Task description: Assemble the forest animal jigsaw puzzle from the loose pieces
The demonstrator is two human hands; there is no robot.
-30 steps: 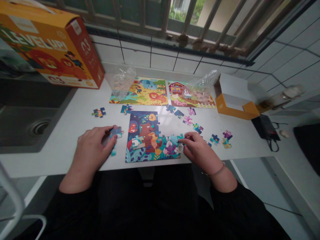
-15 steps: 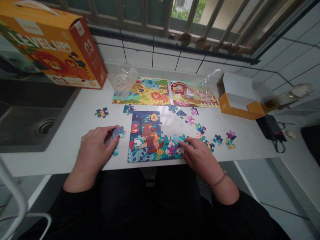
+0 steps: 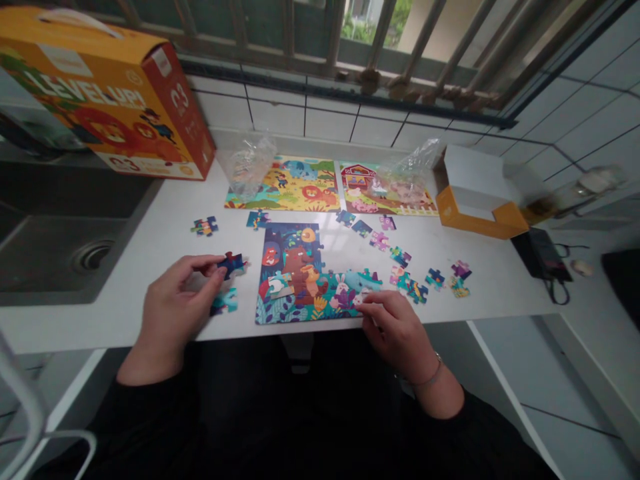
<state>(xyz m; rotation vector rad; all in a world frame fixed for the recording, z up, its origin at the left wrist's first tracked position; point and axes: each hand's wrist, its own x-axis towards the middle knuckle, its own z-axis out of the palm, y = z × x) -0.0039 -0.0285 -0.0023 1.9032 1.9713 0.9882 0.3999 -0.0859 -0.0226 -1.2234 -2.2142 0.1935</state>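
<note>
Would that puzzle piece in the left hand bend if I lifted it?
Probably not: the puzzle piece in the left hand looks like flat, stiff card. It seems light, since fingertips alone hold it. Its knobs might crease if bent hard.

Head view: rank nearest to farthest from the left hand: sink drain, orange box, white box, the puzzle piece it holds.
1. Puzzle piece, pinched in the fingers of the left hand.
2. Sink drain, off to the hand's left.
3. Orange box, back left of the counter.
4. White box, back right of the counter.

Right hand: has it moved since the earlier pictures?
Yes: the right hand has drawn toward the person, nearer the front edge of the white counter.
</note>
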